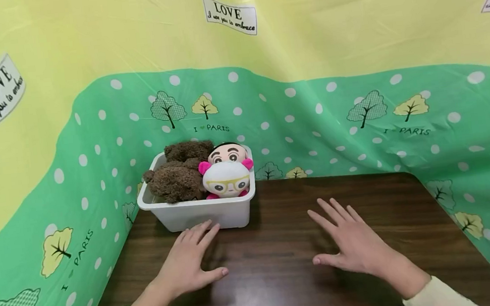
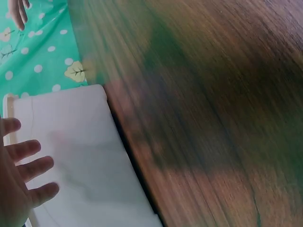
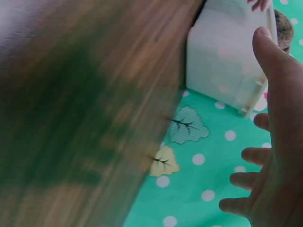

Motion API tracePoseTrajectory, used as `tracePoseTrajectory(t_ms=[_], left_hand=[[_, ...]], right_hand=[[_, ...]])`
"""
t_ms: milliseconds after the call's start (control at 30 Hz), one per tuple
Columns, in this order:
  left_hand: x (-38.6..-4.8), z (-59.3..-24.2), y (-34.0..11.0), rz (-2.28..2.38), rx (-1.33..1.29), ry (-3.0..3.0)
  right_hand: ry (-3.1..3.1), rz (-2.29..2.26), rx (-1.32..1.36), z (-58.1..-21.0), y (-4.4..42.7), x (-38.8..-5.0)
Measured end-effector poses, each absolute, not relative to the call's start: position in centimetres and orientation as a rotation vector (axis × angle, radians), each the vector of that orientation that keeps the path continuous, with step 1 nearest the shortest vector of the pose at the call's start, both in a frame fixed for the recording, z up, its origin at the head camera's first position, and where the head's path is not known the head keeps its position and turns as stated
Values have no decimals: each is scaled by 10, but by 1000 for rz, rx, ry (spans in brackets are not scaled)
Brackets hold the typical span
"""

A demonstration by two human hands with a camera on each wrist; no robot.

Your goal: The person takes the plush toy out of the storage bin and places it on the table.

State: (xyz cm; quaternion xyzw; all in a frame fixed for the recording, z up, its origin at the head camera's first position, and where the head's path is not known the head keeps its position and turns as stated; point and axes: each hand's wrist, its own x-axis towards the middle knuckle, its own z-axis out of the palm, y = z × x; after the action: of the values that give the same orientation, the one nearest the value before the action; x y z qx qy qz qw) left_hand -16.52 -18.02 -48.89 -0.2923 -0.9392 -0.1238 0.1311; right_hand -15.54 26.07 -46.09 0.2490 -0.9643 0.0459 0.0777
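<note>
A white plastic bin point(image 1: 206, 214) stands at the back left of the table, filled with plush toys. In it, brown fuzzy plush toys point(image 1: 176, 180) lie on the left. On the right are a white plush toy point(image 1: 226, 177) with yellow glasses and pink ears, and behind it a plush with dark eyebrows point(image 1: 227, 153). My left hand point(image 1: 189, 263) hovers in front of the bin, fingers spread, holding nothing; whether its fingertips touch the bin I cannot tell. Over the table's right half my right hand point(image 1: 358, 246) is held with fingers spread, apart from everything.
The dark brown wooden table point(image 1: 282, 249) has a back edge and side edges bordered by a hanging green and yellow cloth point(image 1: 314, 130) printed with trees, dots and lettering. The bin sits close to this cloth at the rear left.
</note>
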Motion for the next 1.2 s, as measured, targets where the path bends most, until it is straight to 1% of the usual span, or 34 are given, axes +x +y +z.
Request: tracePoseTrajectory(t_ms=[100,233,533,767,1000,1200], left_hand=[[-166,-487,-182,-436,-801,-2710],[-169,-483,-184,-630,-675,-2738],[-185,-467,-189,-1640,-243,-2611],[-201,-465,-189,-2174,134,-2316],[-207,-461,-185,-2469,372,-2058],[-209,-456,-184,-2513,438,-1968]], right_hand=[[-2867,150,791,-451,258,-162],[-2834,216,849,-437,252,-174],[-2831,546,785,-399,222,-205],[-2752,790,784,-383,190,-238],[-2726,919,765,-367,151,-267],[-2763,961,739,-359,121,-288]])
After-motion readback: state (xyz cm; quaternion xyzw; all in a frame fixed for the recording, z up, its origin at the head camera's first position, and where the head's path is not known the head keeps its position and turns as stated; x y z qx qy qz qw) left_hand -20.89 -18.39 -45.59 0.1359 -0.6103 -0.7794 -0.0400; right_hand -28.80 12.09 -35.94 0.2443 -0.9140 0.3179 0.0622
